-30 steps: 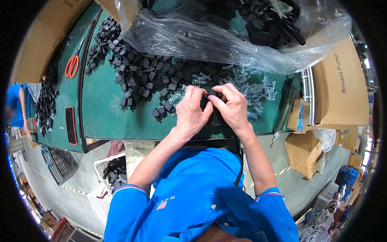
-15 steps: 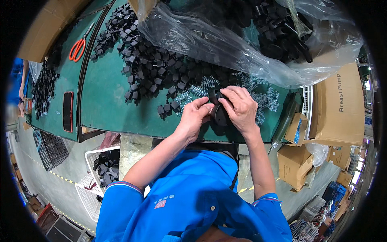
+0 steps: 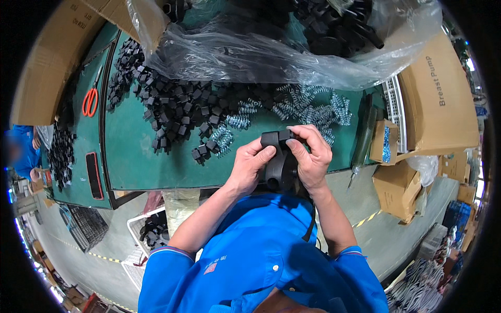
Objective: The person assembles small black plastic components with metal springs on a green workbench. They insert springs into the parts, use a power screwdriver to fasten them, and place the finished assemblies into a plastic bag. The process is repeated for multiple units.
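Observation:
Close to my body at the table's front edge, my left hand [image 3: 251,166] grips a black moulded plastic part [image 3: 276,172] with a rounded lower end. Thumb and fingers of my right hand [image 3: 313,159] close round a small black block [image 3: 285,134] at the part's upper end. The block touches the part; how deep it sits is hidden by my fingers. Just beyond my hands lie loose metal coil springs [image 3: 238,121]. A big heap of similar small black blocks [image 3: 180,112] spreads to the left and behind.
Clear plastic sheeting [image 3: 250,57] covers the far side, with black parts beneath. A screwdriver-like tool [image 3: 360,151] and a cardboard carton [image 3: 438,104] are right. Orange-handled scissors [image 3: 90,101] and a phone [image 3: 94,176] lie left. Another person [image 3: 25,148] is at the far left.
My hands and the black part have come nearer to my body and the part's upper end is now turned into view. The whole view has shifted, with the table lower in it.

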Demonstrator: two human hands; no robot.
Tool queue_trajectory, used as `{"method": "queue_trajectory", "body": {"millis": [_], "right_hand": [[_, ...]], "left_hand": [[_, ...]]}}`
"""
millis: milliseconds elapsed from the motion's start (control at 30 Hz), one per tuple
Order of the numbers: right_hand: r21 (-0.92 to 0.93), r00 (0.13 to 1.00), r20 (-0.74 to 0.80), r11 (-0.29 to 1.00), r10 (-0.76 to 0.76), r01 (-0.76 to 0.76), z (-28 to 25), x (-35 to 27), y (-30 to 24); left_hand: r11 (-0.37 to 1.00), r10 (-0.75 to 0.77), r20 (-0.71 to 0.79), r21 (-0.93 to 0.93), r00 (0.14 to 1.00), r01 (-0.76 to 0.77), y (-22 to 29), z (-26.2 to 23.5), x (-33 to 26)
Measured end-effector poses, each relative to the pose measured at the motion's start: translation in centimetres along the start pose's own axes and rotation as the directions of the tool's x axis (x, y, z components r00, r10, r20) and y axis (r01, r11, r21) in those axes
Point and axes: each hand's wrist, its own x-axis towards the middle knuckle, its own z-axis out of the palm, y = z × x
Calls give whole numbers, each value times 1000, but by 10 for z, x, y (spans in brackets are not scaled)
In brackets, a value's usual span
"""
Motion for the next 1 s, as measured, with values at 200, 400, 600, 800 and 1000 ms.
{"method": "queue_trajectory", "body": {"millis": [200, 400, 600, 800, 1000], "right_hand": [[-65, 994, -40, 993, -103, 100, -17, -22, -8], [11, 997, -75, 1000, -4, 4, -21, -36, -12], [-72, 998, 33, 996, 53, -51, -18, -66, 38], [-423, 995, 52, 905, 81, -52, -20, -80, 47], [-452, 986, 147, 892, 82, -6, -28, -81, 49]], "left_hand": [[953, -245, 190, -134, 951, 273, 20, 8, -7], [961, -169, 20, 227, 985, 160, 35, 28, -16], [-116, 149, 452, 891, 879, -439, 45, 37, -1], [-138, 110, 441, 894, 891, -425, 6, 26, 5], [-248, -222, 320, 895, 921, -371, 19, 40, 10]]}}
